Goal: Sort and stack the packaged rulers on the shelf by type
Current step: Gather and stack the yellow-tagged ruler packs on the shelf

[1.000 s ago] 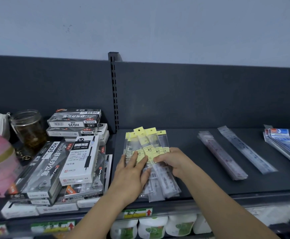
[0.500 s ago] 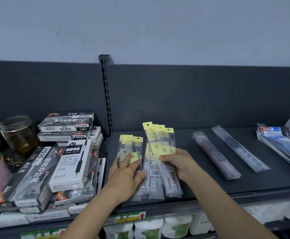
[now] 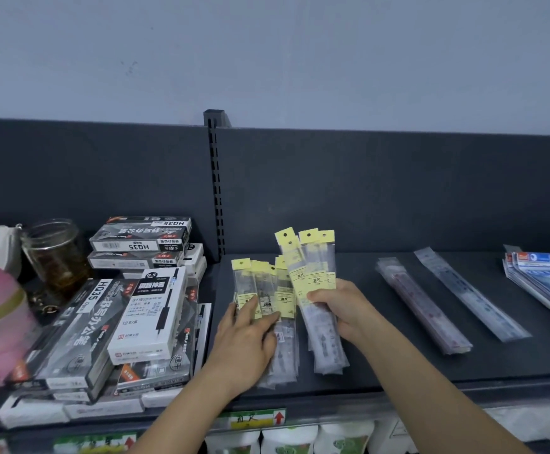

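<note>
The dark shelf (image 3: pixel 381 365) bears everything. Far left of the grip, pen boxes (image 3: pixel 142 316) lie heaped. To the right of the grip, well apart from it, lie two long ruler stacks (image 3: pixel 424 309). The right hand (image 3: pixel 342 309) curls thumb and fingers round a fanned bundle of yellow-tagged rulers (image 3: pixel 312 273). Just left of that grip, the left hand (image 3: pixel 247 342) rests with straight fingers on the flat yellow-tagged pile (image 3: pixel 260 290).
</note>
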